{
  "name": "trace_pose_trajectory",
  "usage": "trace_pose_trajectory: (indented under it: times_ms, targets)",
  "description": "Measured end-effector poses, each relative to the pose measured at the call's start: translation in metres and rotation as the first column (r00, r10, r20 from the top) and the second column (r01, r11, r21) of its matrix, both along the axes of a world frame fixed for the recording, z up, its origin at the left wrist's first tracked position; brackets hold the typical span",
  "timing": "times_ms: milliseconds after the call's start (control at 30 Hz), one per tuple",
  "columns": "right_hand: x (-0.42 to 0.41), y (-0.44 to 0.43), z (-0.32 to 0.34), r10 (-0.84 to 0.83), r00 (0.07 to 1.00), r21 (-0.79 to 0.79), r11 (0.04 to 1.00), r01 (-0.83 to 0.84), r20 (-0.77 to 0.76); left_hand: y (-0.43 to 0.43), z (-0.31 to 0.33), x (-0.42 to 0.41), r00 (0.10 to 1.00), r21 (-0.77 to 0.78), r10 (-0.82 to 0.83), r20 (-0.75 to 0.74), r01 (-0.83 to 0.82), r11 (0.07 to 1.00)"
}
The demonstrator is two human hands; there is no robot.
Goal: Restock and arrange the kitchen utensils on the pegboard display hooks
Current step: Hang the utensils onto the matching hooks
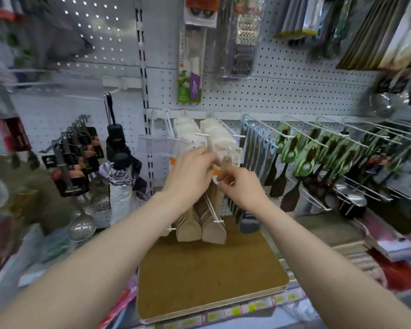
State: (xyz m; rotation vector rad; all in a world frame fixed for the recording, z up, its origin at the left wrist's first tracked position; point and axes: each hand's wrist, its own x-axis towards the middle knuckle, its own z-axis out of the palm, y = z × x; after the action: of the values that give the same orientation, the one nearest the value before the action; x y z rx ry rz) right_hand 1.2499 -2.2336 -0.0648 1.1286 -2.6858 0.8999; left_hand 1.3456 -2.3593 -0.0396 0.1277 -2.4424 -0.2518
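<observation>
Nearest me, a brown board lies flat. Beyond it, I see the left hand and right hand meeting at a wooden spatula near the hook tip on the pegboard. Both sets of fingers are curled, pinching its card header. More spatulas hang just behind.

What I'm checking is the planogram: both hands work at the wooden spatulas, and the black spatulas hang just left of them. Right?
Not quite. The head view shows the left hand and right hand at the wooden spatulas, but the black spatulas hang just right of them, not left.
</observation>
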Motion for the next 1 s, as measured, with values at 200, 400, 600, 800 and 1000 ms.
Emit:
trace_pose_trajectory:
  times_ms: [200, 400, 600, 800, 1000]
  targets:
    - [0.013, -0.015, -0.054, -0.022, 0.965, -0.023, 0.999, 0.029, 0.263, -0.023, -0.085, 0.03, 0.994, 0.297, 0.048, 0.1, -0.075, 0.952]
    - [0.011, -0.034, -0.11, -0.017, 0.874, -0.118, 0.989, 0.085, 0.485, -0.052, -0.144, 0.039, 0.968, 0.48, 0.146, 0.206, -0.23, 0.846]
    - [-0.005, -0.058, -0.139, -0.029, 0.832, -0.139, 0.982, 0.126, 0.554, -0.075, -0.169, 0.025, 0.946, 0.546, 0.19, 0.262, -0.308, 0.779]
    - [-0.022, -0.09, -0.141, 0.009, 0.791, -0.156, 0.982, 0.11, 0.612, -0.09, -0.174, -0.008, 0.929, 0.558, 0.246, 0.276, -0.364, 0.746]
    - [-0.039, -0.119, -0.145, 0.034, 0.818, -0.14, 0.988, 0.057, 0.575, -0.103, -0.175, -0.046, 0.926, 0.586, 0.324, 0.193, -0.373, 0.719]
